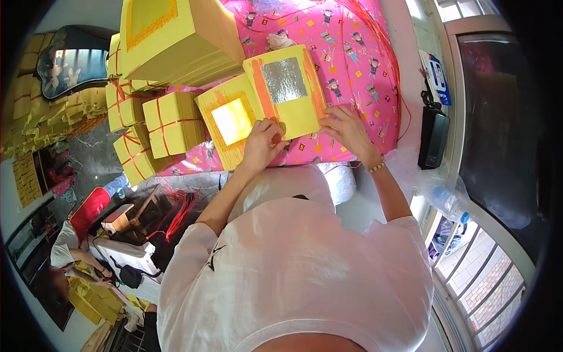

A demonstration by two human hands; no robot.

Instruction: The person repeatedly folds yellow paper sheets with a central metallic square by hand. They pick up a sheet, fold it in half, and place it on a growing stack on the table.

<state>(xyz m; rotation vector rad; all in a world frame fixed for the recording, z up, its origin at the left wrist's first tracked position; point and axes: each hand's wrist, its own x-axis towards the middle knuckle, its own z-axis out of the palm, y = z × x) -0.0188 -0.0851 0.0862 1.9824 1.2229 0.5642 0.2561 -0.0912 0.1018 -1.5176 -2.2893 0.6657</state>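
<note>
A stack of yellow paper sheets (302, 117) lies before me, its top sheet bearing a silver foil patch and orange bands along two sides. At its near left corner, my left hand (263, 142) has curled fingers closed on the paper's edge. My right hand (350, 132) rests its fingertips against the right edge, fingers stretched and somewhat apart; a beaded bracelet circles that wrist. Partly under the stack on the left is another yellow paper stack (220, 151) with a bright gold foil square and an orange border.
A tall block of yellow paper (193, 50) stands at the far left, beside yellow bundles (173, 124) tied with red string. Pink patterned cloth (366, 126) covers the table. Red strings (392, 53) trail along its right edge. Another person (73, 258) is at the lower left.
</note>
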